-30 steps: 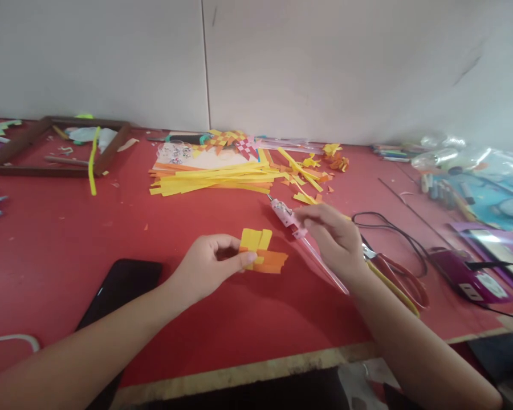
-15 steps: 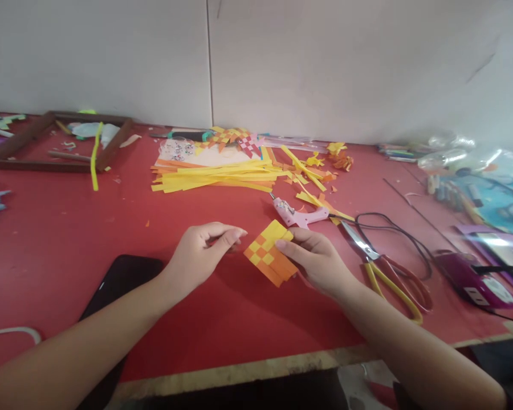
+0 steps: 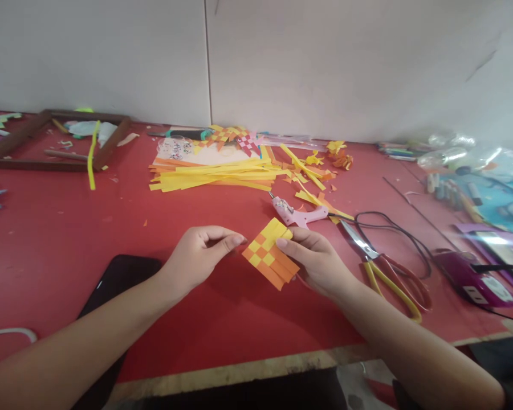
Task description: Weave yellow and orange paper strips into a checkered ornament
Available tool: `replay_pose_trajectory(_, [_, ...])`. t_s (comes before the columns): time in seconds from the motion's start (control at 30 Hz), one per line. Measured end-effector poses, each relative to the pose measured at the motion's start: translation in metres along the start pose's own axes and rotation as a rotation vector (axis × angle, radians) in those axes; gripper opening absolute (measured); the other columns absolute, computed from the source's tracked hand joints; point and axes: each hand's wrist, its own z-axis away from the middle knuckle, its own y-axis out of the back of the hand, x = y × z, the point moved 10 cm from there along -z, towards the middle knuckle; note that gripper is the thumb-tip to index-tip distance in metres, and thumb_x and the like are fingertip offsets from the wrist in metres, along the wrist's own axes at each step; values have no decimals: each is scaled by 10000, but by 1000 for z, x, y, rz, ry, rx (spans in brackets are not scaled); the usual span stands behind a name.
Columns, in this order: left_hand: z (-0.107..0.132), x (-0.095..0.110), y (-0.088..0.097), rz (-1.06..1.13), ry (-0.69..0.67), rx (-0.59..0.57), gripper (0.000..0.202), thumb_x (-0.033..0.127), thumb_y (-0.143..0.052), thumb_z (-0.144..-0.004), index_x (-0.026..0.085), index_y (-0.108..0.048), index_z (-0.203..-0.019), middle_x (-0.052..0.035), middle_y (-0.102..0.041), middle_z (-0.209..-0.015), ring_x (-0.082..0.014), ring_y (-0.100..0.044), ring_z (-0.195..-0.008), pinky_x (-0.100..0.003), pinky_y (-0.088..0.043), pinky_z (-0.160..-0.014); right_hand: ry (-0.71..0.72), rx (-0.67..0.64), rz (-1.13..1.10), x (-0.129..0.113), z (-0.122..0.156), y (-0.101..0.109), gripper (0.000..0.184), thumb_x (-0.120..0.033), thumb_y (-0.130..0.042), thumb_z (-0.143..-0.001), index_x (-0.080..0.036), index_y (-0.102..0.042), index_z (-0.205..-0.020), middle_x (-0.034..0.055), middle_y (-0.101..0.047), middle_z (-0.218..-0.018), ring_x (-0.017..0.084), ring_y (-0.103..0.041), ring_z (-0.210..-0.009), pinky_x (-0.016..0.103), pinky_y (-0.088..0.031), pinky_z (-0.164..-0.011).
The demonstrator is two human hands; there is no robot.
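Note:
My right hand (image 3: 314, 256) grips a small woven piece of yellow and orange paper strips (image 3: 267, 250) by its right side, thumb on top. A checkered pattern covers its left part, and loose strip ends lie under the thumb and toward the lower right. My left hand (image 3: 207, 250) is closed in a pinch just left of the woven piece. Whether anything thin sits between those fingertips I cannot make out. Beyond the right hand lies a pink glue gun (image 3: 299, 213), with scissors (image 3: 378, 265) with yellow and red handles to its right.
A pile of yellow and orange strips (image 3: 214, 175) lies at the back of the red table (image 3: 205, 336). A wooden frame (image 3: 38, 165) stands back left, a black phone (image 3: 119, 279) under my left forearm. A black cord (image 3: 393, 215) loops near the scissors; a magenta device (image 3: 474, 279) sits far right.
The left fingertips have shifted slightly, staying pinched beside the woven piece. The woven piece's lower strip ends look a little more spread. The right hand keeps its hold.

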Motion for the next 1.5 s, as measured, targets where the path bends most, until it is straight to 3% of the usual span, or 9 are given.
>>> replay_pose_trajectory(0.23, [-2,-19,0,156,67,12,274,472,-666,-906,209,-736,-930,-37,-753,-900,-184,-699,-842,-295,-550,-810,-13,-15,-20,0,1,-2,278,-442,-821,-759,-197,-691,-757,-38,-637,-621,86,-535,-483,243,-462,-480])
replay_pose_trajectory(0.4, [-2,-9,-2,125,-31,-3,145,329,-560,-985,249,-624,-1087,49,-554,-778,-106,-590,-696,-244,-505,-733,15,13,-15,-1,1,2,274,-416,-864,-716,-206,-705,-791,-35,-663,-684,95,-576,-571,260,-499,-585])
replay_pose_trajectory(0.53, [0,-10,-9,171,1,-44,308,472,-463,-1018,250,-600,-1183,84,-370,-603,-113,-468,-556,-252,-493,-618,10,7,-57,1,0,1,268,-402,-875,-712,-213,-715,-816,-42,-670,-688,79,-567,-568,242,-501,-598])
replay_pose_trajectory(0.63, [1,-11,-23,314,37,-140,443,625,-566,-919,209,-635,-1057,48,-500,-710,-130,-569,-684,-309,-568,-720,14,-13,-86,0,-1,-2,253,-388,-870,-724,-210,-724,-830,-20,-724,-748,89,-631,-625,228,-531,-622])
replay_pose_trajectory(0.8, [3,-11,-37,379,99,-240,345,469,-804,-791,164,-659,-858,-18,-681,-912,-178,-670,-903,-363,-560,-899,14,-37,-87,0,-1,-4,242,-377,-863,-736,-211,-735,-857,7,-763,-816,109,-692,-679,236,-584,-656])
replay_pose_trajectory(1.1, [-1,-9,-20,145,17,-136,328,465,-753,-836,166,-638,-766,7,-661,-771,-124,-605,-720,-256,-482,-688,22,-101,145,-6,5,-14,281,-419,-830,-754,-164,-753,-840,13,-712,-664,113,-637,-548,248,-563,-529])
replay_pose_trajectory(1.2, [-1,-7,-24,181,15,-153,281,434,-739,-851,172,-641,-823,2,-671,-816,-136,-634,-772,-271,-515,-738,11,-78,188,-7,5,-13,298,-444,-819,-755,-160,-729,-765,-5,-672,-595,100,-606,-496,236,-541,-489])
replay_pose_trajectory(1.37, [1,-6,-29,241,24,-170,390,371,-782,-822,206,-635,-1143,-48,-716,-1133,-178,-677,-1005,-294,-550,-849,-15,-115,189,-1,6,-14,300,-441,-820,-757,-164,-744,-843,-3,-697,-649,83,-604,-499,208,-531,-475])
replay_pose_trajectory(1.5, [0,-13,-26,312,77,-140,384,383,-805,-809,190,-651,-1103,-42,-741,-1029,-159,-701,-882,-267,-573,-748,-67,-168,193,5,8,-18,304,-453,-806,-776,-162,-742,-839,4,-706,-663,85,-625,-529,200,-539,-500])
